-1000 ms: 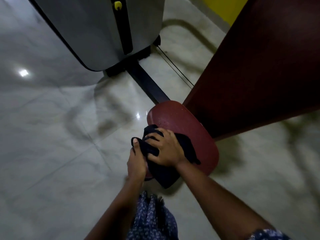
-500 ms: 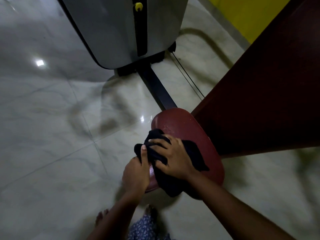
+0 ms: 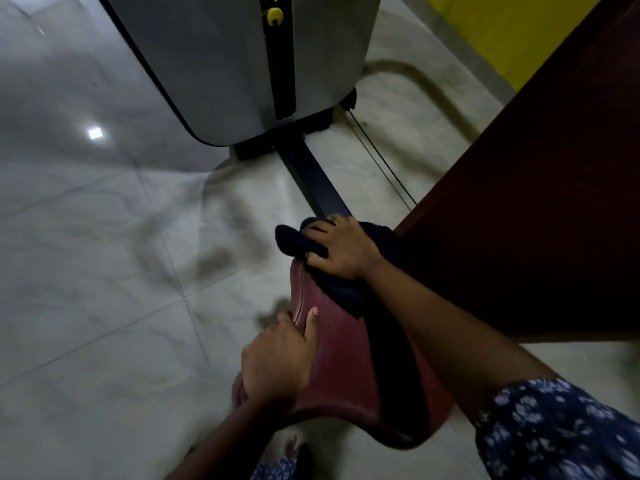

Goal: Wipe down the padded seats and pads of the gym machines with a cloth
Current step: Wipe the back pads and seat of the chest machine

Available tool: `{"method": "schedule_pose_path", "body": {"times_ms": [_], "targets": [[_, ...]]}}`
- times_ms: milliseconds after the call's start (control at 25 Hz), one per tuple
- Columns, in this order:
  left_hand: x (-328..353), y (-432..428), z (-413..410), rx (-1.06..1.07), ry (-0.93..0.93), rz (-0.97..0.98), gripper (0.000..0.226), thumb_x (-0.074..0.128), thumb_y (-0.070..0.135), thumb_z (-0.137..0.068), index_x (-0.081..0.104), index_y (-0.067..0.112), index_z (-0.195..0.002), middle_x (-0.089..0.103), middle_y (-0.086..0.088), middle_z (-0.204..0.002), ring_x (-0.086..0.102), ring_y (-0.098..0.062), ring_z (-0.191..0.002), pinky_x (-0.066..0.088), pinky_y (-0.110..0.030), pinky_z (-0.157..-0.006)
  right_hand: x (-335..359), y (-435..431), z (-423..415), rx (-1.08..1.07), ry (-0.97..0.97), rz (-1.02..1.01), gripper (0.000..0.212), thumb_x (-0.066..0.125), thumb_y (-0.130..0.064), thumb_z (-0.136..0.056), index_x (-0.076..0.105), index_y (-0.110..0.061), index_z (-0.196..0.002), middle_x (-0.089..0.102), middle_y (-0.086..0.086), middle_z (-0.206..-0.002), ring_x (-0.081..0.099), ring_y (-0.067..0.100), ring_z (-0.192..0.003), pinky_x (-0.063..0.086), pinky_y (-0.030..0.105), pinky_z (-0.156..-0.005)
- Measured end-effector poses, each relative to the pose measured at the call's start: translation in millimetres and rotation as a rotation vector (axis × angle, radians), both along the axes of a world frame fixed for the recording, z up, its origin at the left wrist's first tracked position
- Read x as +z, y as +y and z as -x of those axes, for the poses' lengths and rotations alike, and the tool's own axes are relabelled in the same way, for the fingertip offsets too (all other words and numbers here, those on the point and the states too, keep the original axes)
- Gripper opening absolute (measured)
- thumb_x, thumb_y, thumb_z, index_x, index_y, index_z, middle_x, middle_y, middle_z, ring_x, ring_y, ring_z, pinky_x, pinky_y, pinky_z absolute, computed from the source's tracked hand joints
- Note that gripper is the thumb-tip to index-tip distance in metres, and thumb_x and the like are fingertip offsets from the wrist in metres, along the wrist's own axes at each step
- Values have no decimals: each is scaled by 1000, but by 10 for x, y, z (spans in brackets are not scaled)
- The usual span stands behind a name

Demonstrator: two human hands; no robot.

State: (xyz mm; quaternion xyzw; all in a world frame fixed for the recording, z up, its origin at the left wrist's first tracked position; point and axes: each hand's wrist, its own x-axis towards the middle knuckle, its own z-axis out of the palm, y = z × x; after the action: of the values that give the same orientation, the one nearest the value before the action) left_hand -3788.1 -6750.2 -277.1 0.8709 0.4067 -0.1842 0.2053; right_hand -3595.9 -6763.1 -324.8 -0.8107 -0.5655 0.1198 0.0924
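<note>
A dark red padded seat (image 3: 341, 362) fills the lower middle of the head view. Above and to the right of it rises a large dark red back pad (image 3: 540, 188). My right hand (image 3: 341, 247) presses a dark cloth (image 3: 294, 242) onto the far end of the seat, fingers clamped over the bunched fabric. Part of the cloth trails back under my wrist along the seat. My left hand (image 3: 277, 358) grips the seat's near left edge, thumb on top and fingers wrapped under the rim.
A grey weight-stack housing (image 3: 214, 64) with a yellow pin (image 3: 275, 16) stands ahead, joined to the seat by a black floor rail (image 3: 311, 174). A thin cable (image 3: 381, 161) runs beside it. Pale glossy tiles (image 3: 86, 271) lie to the left. A yellow wall (image 3: 512, 29) is far right.
My right hand has pushed the cloth forward to the seat's far end. My left hand has let go of the cloth and now holds the seat's left edge. The camera has moved closer.
</note>
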Motion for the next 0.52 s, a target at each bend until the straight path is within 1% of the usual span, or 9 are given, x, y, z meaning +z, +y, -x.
{"method": "schedule_pose_path", "body": {"times_ms": [40, 80, 160, 200, 240, 360, 440, 520], "targets": [[-9, -3, -13, -9, 13, -5, 60, 13, 60, -93, 51, 17, -110, 67, -7, -104, 63, -27, -96, 44, -35, -79, 23, -13, 75, -5, -4, -37, 64, 27, -54, -75, 59, -22, -121, 59, 0, -125, 49, 35, -113, 35, 42, -87], [-17, -6, -13, -13, 14, -14, 58, 14, 60, -93, 50, 17, -110, 66, -7, -105, 63, -27, -97, 44, -36, -79, 42, -40, 186, 38, -15, -83, 60, 30, -51, -75, 60, -24, -119, 60, -1, -123, 49, 35, -114, 36, 42, -87], [-24, -3, -5, -8, 10, -14, 55, 16, 58, -94, 50, 18, -111, 66, -5, -106, 63, -25, -98, 43, -35, -80, 43, -102, 425, 211, -17, -155, 51, 36, -47, -76, 64, -27, -113, 63, -4, -118, 50, 32, -115, 37, 42, -88], [-35, 6, -5, -6, 4, -8, 54, 17, 58, -94, 50, 18, -111, 66, -5, -105, 63, -25, -97, 43, -35, -79, 37, -111, 474, 262, -6, -164, 50, 37, -46, -76, 65, -27, -112, 64, -6, -117, 50, 30, -115, 38, 42, -88], [-49, 13, -7, -7, -3, -5, 55, 16, 59, -94, 49, 18, -111, 66, -5, -104, 63, -25, -96, 43, -35, -78, 33, -100, 453, 252, 11, -153, 50, 37, -47, -76, 66, -27, -111, 64, -6, -117, 51, 29, -115, 38, 41, -88], [-61, 22, -10, -10, 12, -22, 61, 12, 62, -92, 49, 19, -114, 66, -8, -106, 63, -28, -98, 44, -36, -79, 16, -41, 196, -3, 31, -101, 58, 32, -55, -74, 64, -26, -113, 63, -6, -118, 53, 29, -110, 38, 40, -84], [-48, 18, -13, -11, 13, -38, 63, 12, 62, -91, 49, 19, -119, 67, -9, -107, 63, -28, -100, 45, -36, -80, -15, -68, -8, -185, 60, 0, 64, 28, -59, -74, 60, -25, -117, 60, -3, -122, 52, 30, -111, 36, 38, -85], [-40, 18, -21, -20, 3, -46, 62, 12, 61, -92, 49, 20, -119, 67, -8, -106, 63, -28, -100, 44, -36, -80, -47, -171, -184, -373, 180, 61, 53, 37, -57, -85, 55, -21, -120, 58, 1, -122, 52, 29, -111, 37, 35, -83]]}}
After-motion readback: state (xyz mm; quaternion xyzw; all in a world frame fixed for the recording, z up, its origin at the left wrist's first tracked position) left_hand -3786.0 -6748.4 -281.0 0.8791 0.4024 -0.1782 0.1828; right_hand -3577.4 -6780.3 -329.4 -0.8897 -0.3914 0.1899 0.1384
